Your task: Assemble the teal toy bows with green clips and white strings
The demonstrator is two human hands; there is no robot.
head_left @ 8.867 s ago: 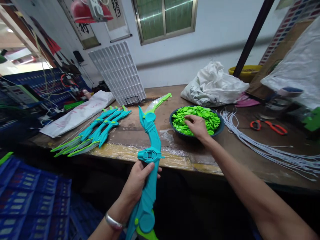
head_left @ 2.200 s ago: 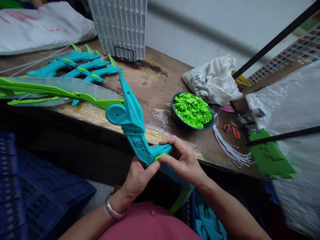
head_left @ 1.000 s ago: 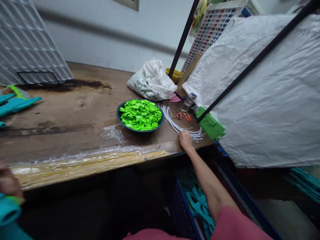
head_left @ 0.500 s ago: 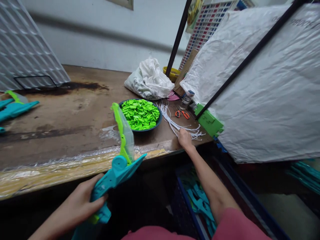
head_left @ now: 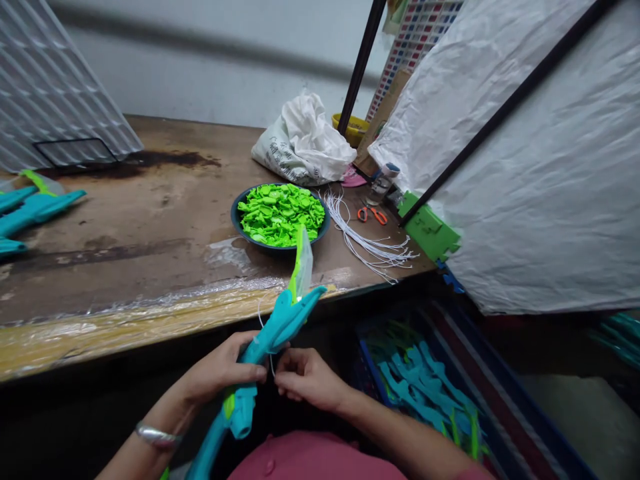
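Note:
My left hand (head_left: 233, 369) is wrapped round a turquoise plastic part (head_left: 273, 331) with a lime-green and clear blade-like piece (head_left: 301, 263) sticking up from its top. Close beside it, my right hand (head_left: 307, 379) pinches a thin white cord (head_left: 272, 364). The cord passes behind or through the turquoise part, and a loop of it shows on the far left side. Which of these I cannot tell. On the table, a bundle of white cords (head_left: 357, 243) lies to the right of a dark bowl (head_left: 235, 223) full of small bright green pieces (head_left: 280, 210).
Orange-handled scissors (head_left: 373, 215) and a glass jar (head_left: 380, 187) are beyond the cords. A white sack (head_left: 305, 143) sits behind the bowl. Below the table at right stands a blue crate (head_left: 373, 363) of turquoise parts. More turquoise parts (head_left: 35, 210) lie at far left.
My right hand has left the cord bundle with one cord and come in to the turquoise part. My left hand has moved right and turned the part slightly.

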